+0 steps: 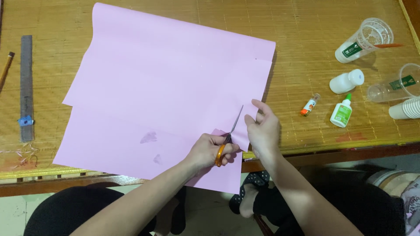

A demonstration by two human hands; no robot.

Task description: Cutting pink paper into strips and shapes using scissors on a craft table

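Two clear cups [369, 37] lie tipped at the right of the worktop [306, 26], one holding an orange-tipped stick; a stack of white cups [404, 109] lies below them, with a white bottle [346, 81] and glue bottles [341, 112] alongside. A large pink paper [166, 87] covers the centre. The left hand [209, 150] grips orange-handled scissors [227, 140], blades in the paper's lower right edge. The right hand [264, 131] pinches the paper just beside the blades.

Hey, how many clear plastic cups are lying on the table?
2, both tipped over at the table's right end: one clear cup at the top, another below it by the edge. A white cup stack lies separately.
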